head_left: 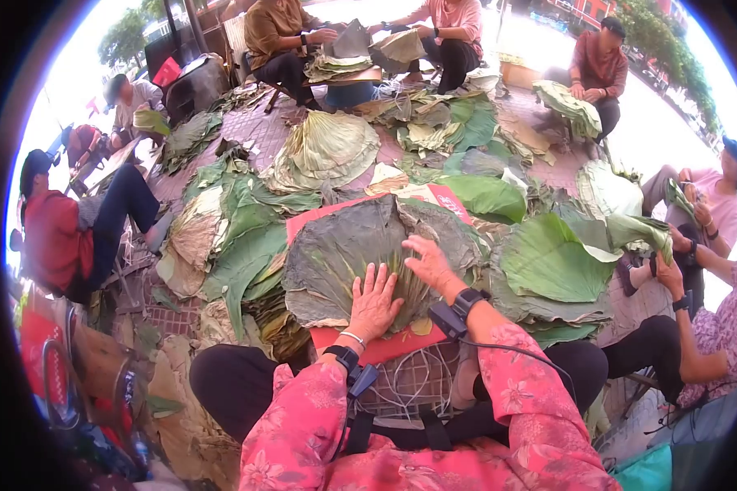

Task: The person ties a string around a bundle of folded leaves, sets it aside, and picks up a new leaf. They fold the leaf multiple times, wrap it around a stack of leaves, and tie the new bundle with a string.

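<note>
A large grey-brown dried lotus leaf (pixel 336 250) lies spread over a red board (pixel 377 348) in front of my knees. My left hand (pixel 374 303) rests flat on the near part of this leaf, its fingers spread. To the right and a little farther away, my right hand (pixel 431 266) is over the leaf with fingers apart and slightly bent, holding nothing. Another leaf (pixel 442 229) shows beneath, at the right. Green streaks run along the leaf's veins between my hands.
Green leaves (pixel 553 258) are heaped at the right, and more leaves (pixel 237 221) at the left. A big pale leaf (pixel 326 151) lies beyond the board. White strings (pixel 409 376) lie by my legs. Several people sit around handling leaves; one person's hands (pixel 671 254) are close at the right.
</note>
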`<action>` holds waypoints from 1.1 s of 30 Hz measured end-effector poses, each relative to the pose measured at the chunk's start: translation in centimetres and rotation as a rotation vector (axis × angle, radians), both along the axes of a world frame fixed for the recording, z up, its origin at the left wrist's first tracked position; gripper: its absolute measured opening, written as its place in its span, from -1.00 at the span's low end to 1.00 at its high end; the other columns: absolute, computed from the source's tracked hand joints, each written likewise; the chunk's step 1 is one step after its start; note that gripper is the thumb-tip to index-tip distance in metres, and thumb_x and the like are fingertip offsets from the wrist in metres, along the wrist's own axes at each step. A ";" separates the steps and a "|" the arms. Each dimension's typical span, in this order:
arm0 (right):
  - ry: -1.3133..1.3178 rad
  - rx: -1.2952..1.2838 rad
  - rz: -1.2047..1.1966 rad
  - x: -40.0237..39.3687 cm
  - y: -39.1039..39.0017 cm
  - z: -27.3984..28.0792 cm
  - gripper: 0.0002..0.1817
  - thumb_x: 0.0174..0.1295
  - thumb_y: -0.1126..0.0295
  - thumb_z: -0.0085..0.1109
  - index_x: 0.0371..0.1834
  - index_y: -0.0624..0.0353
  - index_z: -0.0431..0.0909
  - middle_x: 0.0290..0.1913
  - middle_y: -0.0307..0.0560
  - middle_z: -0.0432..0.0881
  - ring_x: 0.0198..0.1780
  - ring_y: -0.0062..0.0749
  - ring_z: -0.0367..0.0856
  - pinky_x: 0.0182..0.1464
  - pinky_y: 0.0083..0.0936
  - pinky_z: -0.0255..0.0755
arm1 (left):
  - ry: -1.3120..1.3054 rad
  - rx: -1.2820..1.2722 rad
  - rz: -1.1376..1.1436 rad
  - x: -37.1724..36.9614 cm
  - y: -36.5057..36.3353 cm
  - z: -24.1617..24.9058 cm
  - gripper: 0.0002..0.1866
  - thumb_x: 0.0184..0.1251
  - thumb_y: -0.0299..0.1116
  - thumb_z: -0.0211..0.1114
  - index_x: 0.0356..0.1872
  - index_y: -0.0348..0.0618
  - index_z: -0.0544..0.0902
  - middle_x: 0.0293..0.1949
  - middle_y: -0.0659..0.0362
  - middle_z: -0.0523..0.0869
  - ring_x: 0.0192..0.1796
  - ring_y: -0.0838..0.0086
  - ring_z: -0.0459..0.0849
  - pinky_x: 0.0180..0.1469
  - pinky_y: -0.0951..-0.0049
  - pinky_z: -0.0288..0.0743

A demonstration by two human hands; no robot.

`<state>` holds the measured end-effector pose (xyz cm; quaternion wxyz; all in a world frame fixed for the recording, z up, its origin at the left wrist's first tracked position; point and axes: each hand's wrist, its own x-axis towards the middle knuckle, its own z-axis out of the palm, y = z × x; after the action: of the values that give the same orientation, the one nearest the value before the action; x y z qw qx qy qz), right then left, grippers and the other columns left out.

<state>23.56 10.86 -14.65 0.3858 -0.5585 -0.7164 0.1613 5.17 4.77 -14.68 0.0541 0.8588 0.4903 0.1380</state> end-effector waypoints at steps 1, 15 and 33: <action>0.058 0.053 -0.141 1.5 0.5 0.4 -0.51 -0.07 0.38 0.14 0.04 0.19 0.49 0.13 0.16 0.44 0.23 -0.04 0.32 0.28 -0.31 0.18 | -0.005 -0.019 -0.001 -0.1 0.0 0.0 -0.39 0.25 -0.04 0.08 0.29 -0.05 0.27 0.41 0.05 0.09 0.47 0.14 -0.08 0.36 -0.07 -0.15; -0.333 0.112 0.102 -1.6 -2.4 2.5 -0.51 0.02 0.37 0.13 0.10 0.14 0.41 0.14 -0.05 0.42 0.18 -0.16 0.32 0.14 -0.23 0.19 | -0.016 -0.012 -0.002 0.0 0.1 0.2 -0.39 0.24 -0.03 0.08 0.28 -0.07 0.29 0.39 0.03 0.13 0.46 0.13 -0.05 0.34 -0.08 -0.13; -0.444 -0.212 -0.211 4.1 3.2 -1.6 -0.36 0.29 -0.14 -0.24 0.37 -0.09 0.13 0.42 -0.06 0.07 0.45 -0.10 -0.07 0.28 0.18 -0.11 | -0.008 -0.037 -0.018 -0.1 0.1 0.5 -0.39 0.22 -0.06 0.13 0.27 -0.06 0.30 0.38 0.03 0.14 0.45 0.12 -0.04 0.33 -0.09 -0.12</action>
<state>27.70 14.03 -16.26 0.1735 -0.6891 -0.7003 0.0678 5.08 4.89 -14.22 0.0731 0.8616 0.4846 0.1320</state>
